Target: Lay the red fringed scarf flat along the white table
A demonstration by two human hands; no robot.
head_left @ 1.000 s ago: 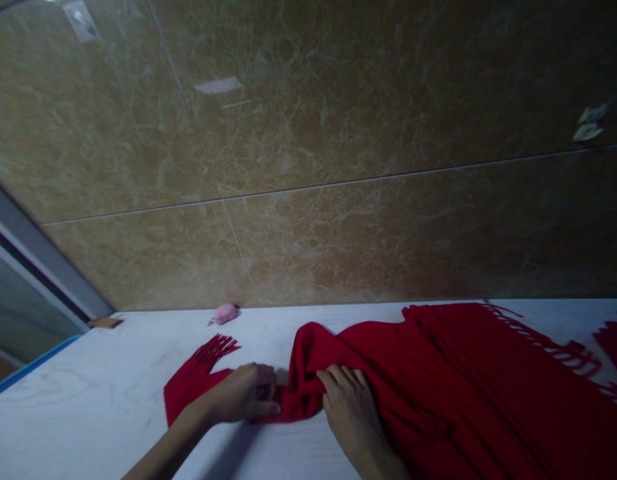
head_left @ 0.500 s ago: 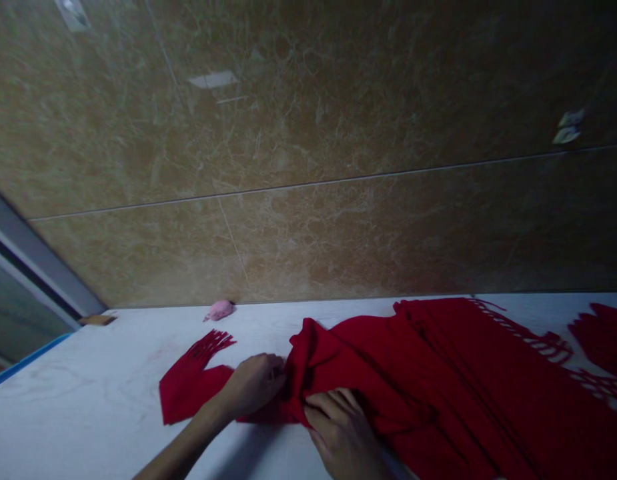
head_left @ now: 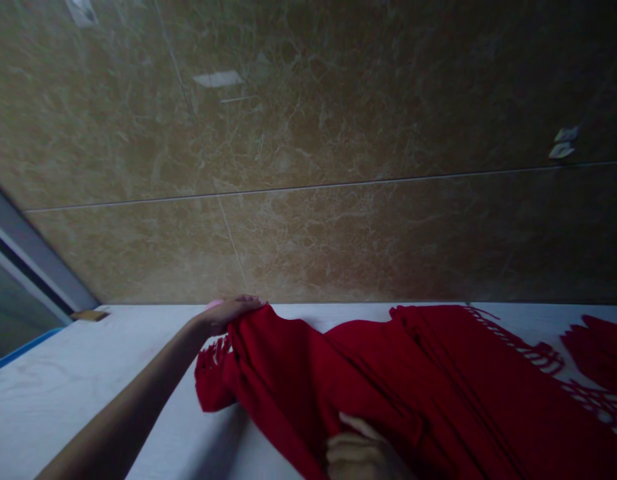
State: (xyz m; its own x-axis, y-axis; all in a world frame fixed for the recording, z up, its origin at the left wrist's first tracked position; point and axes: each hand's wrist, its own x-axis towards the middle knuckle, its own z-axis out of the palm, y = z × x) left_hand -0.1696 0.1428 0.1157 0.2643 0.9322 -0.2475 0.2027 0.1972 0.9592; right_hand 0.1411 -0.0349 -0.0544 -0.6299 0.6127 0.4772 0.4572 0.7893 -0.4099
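Head view, only one available.

Red fringed cloth [head_left: 298, 373]: lies on the white table [head_left: 113, 360], close to the tiled wall [head_left: 308, 247], covering the middle and right of the surface.

Left hand [head_left: 235, 312]: at the far left upper edge of the cloth. Fingers nearly straight and together, pointing right along the edge; thumb hidden. Folds run down from this spot, so I judge the hand closed on the fabric, with little gap.

Right hand [head_left: 361, 455]: low in frame, over the near part of the cloth. One finger reaches forward, the others bend in; thumb not visible. In contact with the fabric, but cannot tell whether it is pinching or just pressing.

Placement, judged: one hand at the far edge and one at the near side probably keeps the width between them spread, while the flatter mass to the right acts as an anchor.

Orientation: long axis runs left to right, roughly along the wall, the right part slanting toward the near right corner. Left fringe [head_left: 215, 357] sticks out below the left wrist; right fringe [head_left: 543, 359] points right, toward a red piece [head_left: 595, 353]. Cannot tell if that is separate.

Pink object [head_left: 215, 304]: mostly hidden behind the left hand.
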